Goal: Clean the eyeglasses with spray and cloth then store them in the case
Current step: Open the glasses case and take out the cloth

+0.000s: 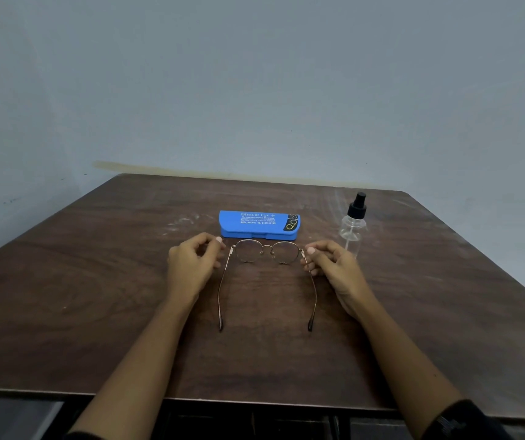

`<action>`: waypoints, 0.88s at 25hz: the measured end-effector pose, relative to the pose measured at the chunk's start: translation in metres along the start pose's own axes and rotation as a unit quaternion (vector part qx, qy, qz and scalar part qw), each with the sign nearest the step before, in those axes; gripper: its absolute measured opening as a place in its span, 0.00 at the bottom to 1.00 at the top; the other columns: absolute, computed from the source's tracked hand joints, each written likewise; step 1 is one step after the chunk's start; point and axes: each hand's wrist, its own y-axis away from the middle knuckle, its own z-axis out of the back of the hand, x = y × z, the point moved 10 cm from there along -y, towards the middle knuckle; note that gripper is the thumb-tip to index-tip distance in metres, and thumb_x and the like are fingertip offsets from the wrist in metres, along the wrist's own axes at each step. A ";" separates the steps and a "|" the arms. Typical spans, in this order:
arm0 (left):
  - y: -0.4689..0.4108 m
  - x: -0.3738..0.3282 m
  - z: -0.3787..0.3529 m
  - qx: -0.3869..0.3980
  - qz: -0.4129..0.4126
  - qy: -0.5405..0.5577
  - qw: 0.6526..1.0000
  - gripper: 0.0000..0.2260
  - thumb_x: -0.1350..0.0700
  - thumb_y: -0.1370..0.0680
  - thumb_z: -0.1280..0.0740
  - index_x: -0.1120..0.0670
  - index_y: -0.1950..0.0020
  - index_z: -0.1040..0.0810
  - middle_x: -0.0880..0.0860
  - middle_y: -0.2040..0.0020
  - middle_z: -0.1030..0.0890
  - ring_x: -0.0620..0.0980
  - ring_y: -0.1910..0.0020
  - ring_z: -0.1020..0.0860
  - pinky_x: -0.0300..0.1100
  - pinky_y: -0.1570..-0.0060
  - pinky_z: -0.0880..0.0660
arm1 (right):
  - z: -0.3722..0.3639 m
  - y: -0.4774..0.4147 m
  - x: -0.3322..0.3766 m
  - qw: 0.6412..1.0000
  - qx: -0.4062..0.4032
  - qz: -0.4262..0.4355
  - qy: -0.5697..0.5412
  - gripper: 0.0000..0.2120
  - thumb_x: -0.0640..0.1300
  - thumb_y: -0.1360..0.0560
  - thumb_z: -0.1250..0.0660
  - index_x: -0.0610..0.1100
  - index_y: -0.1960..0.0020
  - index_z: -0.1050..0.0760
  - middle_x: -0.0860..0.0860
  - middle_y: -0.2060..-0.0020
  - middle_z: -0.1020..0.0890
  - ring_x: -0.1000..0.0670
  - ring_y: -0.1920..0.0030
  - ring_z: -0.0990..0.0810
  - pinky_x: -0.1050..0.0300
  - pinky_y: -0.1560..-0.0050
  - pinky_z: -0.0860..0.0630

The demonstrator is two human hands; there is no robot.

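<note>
- Bare dark wooden table left of left hand: open passage.
- Closed blue plastic case blocks just behind the thin metal round-lens eyeglasses.
- Clear spray bottle with black nozzle stands close behind right hand.
- Room between the open temples.

A dark wooden table (scuffed, pale smears) stands against a plain grey-blue wall.

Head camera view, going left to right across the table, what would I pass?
Left hand → round-lensed thin metal eyeglasses, temples open → right hand → clear plastic spray bottle with black pump top. The closed blue plastic glasses case lies behind the eyeglasses, so it is left out.
</note>
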 end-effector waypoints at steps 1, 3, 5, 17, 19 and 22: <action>-0.002 0.001 0.006 -0.027 -0.006 -0.014 1.000 0.09 0.52 0.27 0.36 0.54 0.62 0.20 0.52 0.67 0.17 0.48 0.68 0.20 0.41 0.60 0.24 | 0.005 0.000 0.002 0.999 -0.024 0.015 0.040 0.05 0.36 0.24 0.39 0.36 0.51 0.25 0.46 0.66 0.21 0.55 0.68 0.23 0.67 0.65 0.25; -0.004 -0.004 0.012 -0.058 -0.031 -0.032 0.997 0.05 0.55 0.27 0.35 0.54 0.60 0.20 0.54 0.62 0.17 0.47 0.64 0.21 0.34 0.60 0.27 | 0.015 0.001 0.015 0.984 -0.080 0.079 0.140 0.05 0.37 0.24 0.39 0.41 0.53 0.23 0.49 0.64 0.19 0.52 0.63 0.21 0.60 0.58 0.23; -0.010 -0.007 0.009 -0.058 -0.044 -0.040 0.997 0.05 0.61 0.27 0.35 0.57 0.54 0.20 0.54 0.56 0.18 0.44 0.63 0.24 0.24 0.63 0.32 | 0.016 0.003 0.033 0.967 -0.108 0.149 0.179 0.08 0.35 0.24 0.39 0.45 0.53 0.23 0.51 0.60 0.19 0.49 0.59 0.19 0.58 0.55 0.23; -0.078 0.034 -0.046 0.090 0.051 0.025 0.994 0.25 0.59 0.27 0.33 0.55 0.31 0.35 0.54 0.29 0.34 0.52 0.31 0.34 0.41 0.37 0.36 | -0.022 -0.085 0.025 0.956 0.015 0.109 0.273 0.22 0.25 0.27 0.43 0.41 0.38 0.26 0.45 0.35 0.27 0.51 0.33 0.31 0.67 0.39 0.37; -0.083 0.044 -0.058 0.136 0.080 0.056 0.986 0.30 0.58 0.28 0.31 0.53 0.28 0.39 0.55 0.27 0.37 0.52 0.30 0.36 0.44 0.34 0.36 | -0.024 -0.094 0.010 0.970 0.038 0.073 0.229 0.22 0.26 0.28 0.39 0.42 0.37 0.28 0.46 0.32 0.31 0.49 0.30 0.35 0.63 0.35 0.39; -0.084 0.044 -0.073 0.198 0.076 0.028 0.977 0.34 0.60 0.30 0.29 0.54 0.28 0.41 0.56 0.28 0.35 0.50 0.34 0.32 0.41 0.36 0.34 | -0.031 -0.100 -0.007 0.983 0.078 0.042 0.163 0.26 0.29 0.30 0.34 0.45 0.35 0.30 0.48 0.28 0.36 0.49 0.29 0.38 0.52 0.28 0.40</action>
